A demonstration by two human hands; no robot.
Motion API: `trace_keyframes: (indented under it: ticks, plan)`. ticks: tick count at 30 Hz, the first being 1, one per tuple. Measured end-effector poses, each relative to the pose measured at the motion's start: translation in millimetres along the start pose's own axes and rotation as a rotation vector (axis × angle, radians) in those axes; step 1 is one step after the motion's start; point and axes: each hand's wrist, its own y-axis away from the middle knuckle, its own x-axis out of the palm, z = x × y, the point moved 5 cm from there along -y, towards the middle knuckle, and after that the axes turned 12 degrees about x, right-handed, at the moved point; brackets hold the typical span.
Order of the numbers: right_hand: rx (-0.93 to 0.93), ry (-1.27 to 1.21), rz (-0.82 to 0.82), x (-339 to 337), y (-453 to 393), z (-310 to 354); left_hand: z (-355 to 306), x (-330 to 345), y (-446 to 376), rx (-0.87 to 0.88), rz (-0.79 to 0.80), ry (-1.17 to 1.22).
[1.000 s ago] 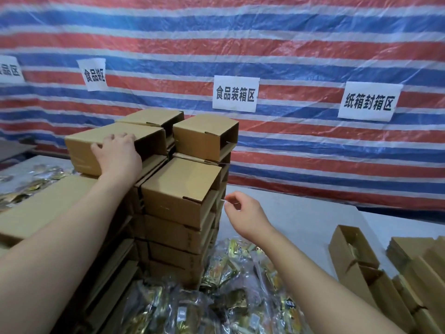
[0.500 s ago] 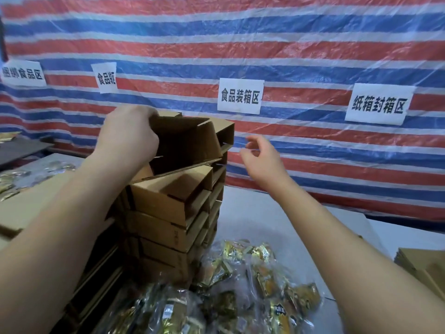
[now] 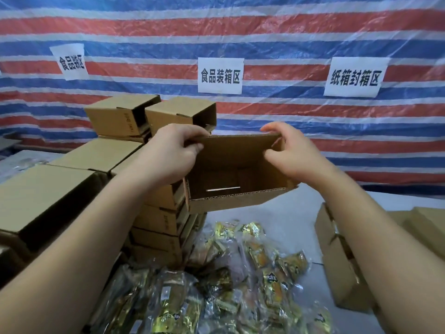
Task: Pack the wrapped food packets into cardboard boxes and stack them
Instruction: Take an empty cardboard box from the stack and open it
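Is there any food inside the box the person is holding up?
No, the open box held by the left hand and right hand shows only bare cardboard inside; the packets lie on the table below.

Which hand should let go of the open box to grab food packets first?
Probably the right hand: the packets lie below it, and the left hand grips the box rim beside the stack.

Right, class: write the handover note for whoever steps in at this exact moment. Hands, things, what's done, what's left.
Left hand: grips the left rim of the open box.
Right hand: grips its right rim.
The box is held in the air above the packets on the table; it looks empty.
Stack of boxes stands at the left.
Done: box in hand.
Left: fill it with packets, then stack it.
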Motion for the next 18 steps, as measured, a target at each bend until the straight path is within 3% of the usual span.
trace_keyframes:
  ticks: [3, 8, 13, 18]
  plan:
    - [-0.022, 0.098, -0.042, -17.8, 21.7, -5.2, -8.3, 8.2, -3.9, 0.044, 0.069, 0.061]
    - [0.005, 0.36, 0.046, -13.8, 50.5, -12.3, -10.2, 35.5, 0.4, 0.069, 0.219, 0.157]
    - [0.103, 0.387, 0.134, 33.6, 82.8, -45.8, 16.0, 86.8, 40.1, -0.036, 0.396, 0.306]
    - [0.224, 0.456, 0.262, 108.0, 121.6, -98.7, 52.9, 150.2, 106.8, -0.186, 0.446, 0.303]
